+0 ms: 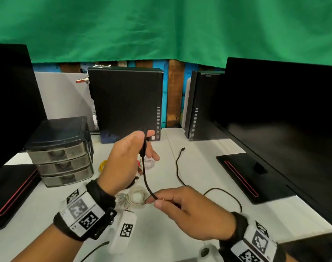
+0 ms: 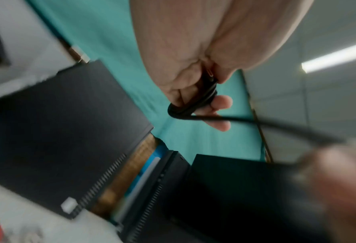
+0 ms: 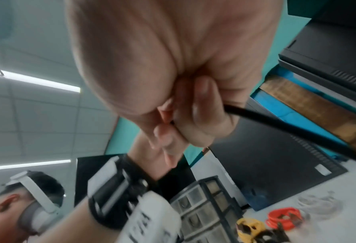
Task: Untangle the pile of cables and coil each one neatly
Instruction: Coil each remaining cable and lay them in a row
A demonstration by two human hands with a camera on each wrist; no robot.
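Judging by how it hangs, the black cable point(image 1: 146, 178) is light and limp but with some spring: it holds a smooth curve between the two hands rather than dropping straight, so loops will want to open again unless they are pinned. The jacket looks smooth and could slide through a loose pinch. The best places to hold it are where the hands already are: the gathered loops in one hand, and the free run a short way from them in the other, feeding slack in.

The left hand point(image 1: 123, 159) is raised above the worktop point(image 1: 199, 154) with its fingers point(image 2: 221, 102) curled round a small bundle of loops; the left wrist view shows several turns stacked between thumb and fingers, with a connector tucked at the top of the bundle. From there the cable drops in a curve to the right hand point(image 1: 189, 210), lower and nearer the person, whose thumb and fingers point(image 3: 202, 105) pinch the strand. Past that pinch the rest runs out behind the hand, trails in a wide curve over the worktop and ends in a plug point(image 1: 183, 149) lying well apart from both hands.

Other coiled cables lie on the worktop below the left hand: a pale coil point(image 1: 136, 196), a yellow one point(image 1: 103, 164), a red one point(image 3: 283, 217).
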